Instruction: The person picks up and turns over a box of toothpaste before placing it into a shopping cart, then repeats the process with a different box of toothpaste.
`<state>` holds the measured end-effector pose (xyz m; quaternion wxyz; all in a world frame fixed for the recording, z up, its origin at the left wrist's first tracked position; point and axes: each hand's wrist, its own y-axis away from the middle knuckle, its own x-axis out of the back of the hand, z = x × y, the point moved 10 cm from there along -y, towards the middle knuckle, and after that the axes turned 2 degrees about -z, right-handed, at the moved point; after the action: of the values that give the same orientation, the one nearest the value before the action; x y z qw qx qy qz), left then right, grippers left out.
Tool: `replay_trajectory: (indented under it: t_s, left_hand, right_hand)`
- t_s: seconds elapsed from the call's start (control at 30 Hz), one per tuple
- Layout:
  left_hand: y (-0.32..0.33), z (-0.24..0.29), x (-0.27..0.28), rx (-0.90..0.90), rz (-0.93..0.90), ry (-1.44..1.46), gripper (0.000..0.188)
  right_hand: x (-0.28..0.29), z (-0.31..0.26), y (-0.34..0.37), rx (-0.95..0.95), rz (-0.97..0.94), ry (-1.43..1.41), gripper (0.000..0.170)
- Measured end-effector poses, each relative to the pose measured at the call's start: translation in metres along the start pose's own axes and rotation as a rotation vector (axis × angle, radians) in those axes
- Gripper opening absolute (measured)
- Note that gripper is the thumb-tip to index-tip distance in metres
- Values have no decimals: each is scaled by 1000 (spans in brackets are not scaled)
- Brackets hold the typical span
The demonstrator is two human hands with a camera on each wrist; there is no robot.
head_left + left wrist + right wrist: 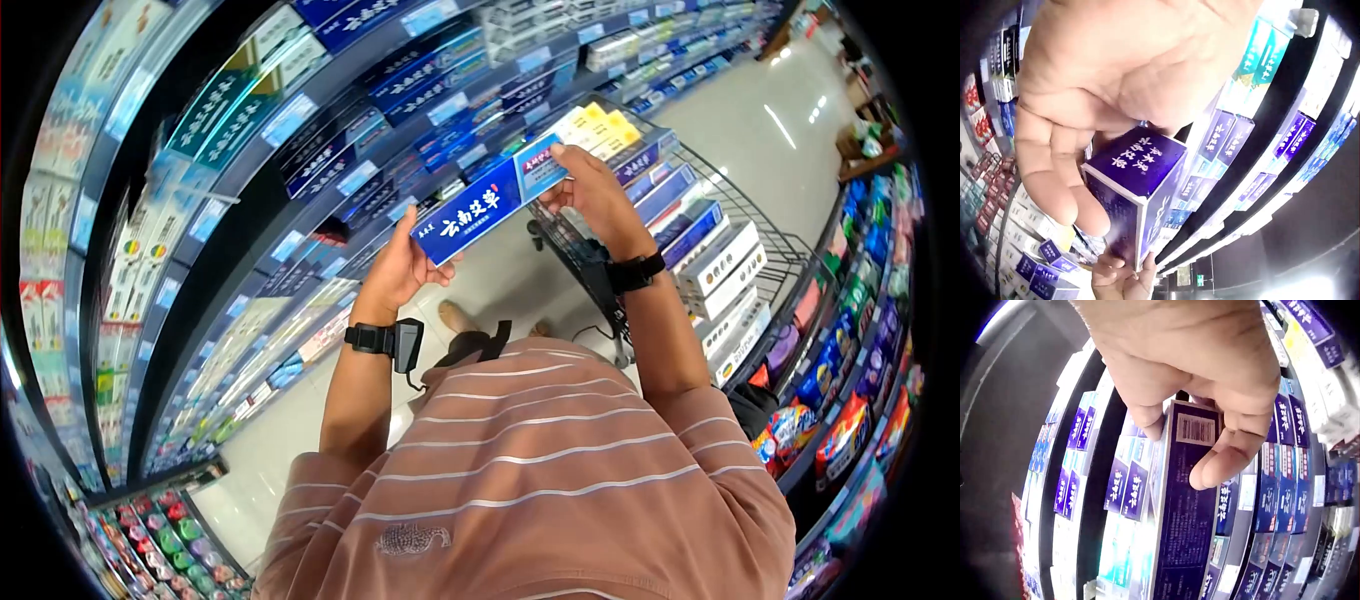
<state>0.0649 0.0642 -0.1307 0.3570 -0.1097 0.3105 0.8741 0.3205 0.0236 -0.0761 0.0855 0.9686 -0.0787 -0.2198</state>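
Note:
A long blue box (478, 213) with white characters and a lighter blue end is held level between both hands in front of the shelves. The left hand (398, 268) grips its dark blue end, thumb on top, fingers beneath. At the light blue end, the right hand (597, 200) pinches it between thumb and fingers. In the left wrist view the box's end face (1138, 161) shows beside the left hand (1116, 81), with the right hand's fingers at the far end. The right wrist view shows the printed, barcoded side (1188, 506) under the right hand (1197, 375).
Shelves (440, 108) of boxed goods curve along the left and front. A wire cart (790, 262) at the right carries several boxes, white ones (722, 268) among them. Bagged goods (843, 438) line the far right. Pale floor (765, 110) shows beyond the cart.

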Motion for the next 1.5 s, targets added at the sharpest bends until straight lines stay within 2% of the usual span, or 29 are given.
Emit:
replay_trajectory:
  t_s: [0.1, 0.2, 0.27, 0.33, 0.4, 0.53, 0.6, 0.67, 0.77, 0.87, 0.93, 1.2, 1.23, 1.33, 1.5]
  left_hand:
    - [24, 14, 12, -96, 33, -12, 88]
    - [50, 35, 28, -231, 181, -56, 86]
    - [66, 39, 40, -285, 285, -67, 71]
    - [76, 31, 67, -298, 504, -33, 60]
    - [80, 36, 62, -334, 447, -18, 58]
    - [87, 46, 53, -398, 467, -97, 56]
    - [84, 44, 53, -362, 491, -131, 56]
    - [77, 37, 56, -337, 482, -98, 56]
    - [69, 35, 49, -309, 473, -110, 59]
    - [64, 40, 39, -312, 427, -129, 59]
    - [65, 47, 36, -332, 428, -172, 58]
    - [64, 54, 47, -302, 422, -194, 59]
    - [65, 54, 47, -298, 424, -197, 60]
    - [70, 55, 45, -303, 439, -227, 62]
    - [74, 53, 45, -298, 416, -220, 65]
  right_hand:
    - [-19, 9, -10, -31, -7, 4, 34]
    - [-29, 26, -26, -102, -20, 55, 39]
    - [-47, 21, -21, -68, -17, 56, 57]
    - [-61, 24, -18, -70, -74, 56, 62]
    - [-67, 29, -17, -114, -53, 85, 63]
    - [-70, 42, -12, -140, -118, 89, 69]
    - [-66, 42, -9, -127, -100, 128, 67]
    - [-59, 49, -7, -203, -102, 140, 64]
    - [-55, 40, 0, -131, -105, 84, 60]
    - [-48, 37, 1, -129, -124, 33, 63]
    - [-48, 32, -1, -117, -146, -1, 58]
    - [-54, 13, -1, 65, -281, -7, 62]
    - [-54, 15, -3, 62, -268, -1, 58]
    - [-57, 8, -1, 111, -292, 21, 60]
    - [-61, 20, -16, 84, -287, 62, 68]
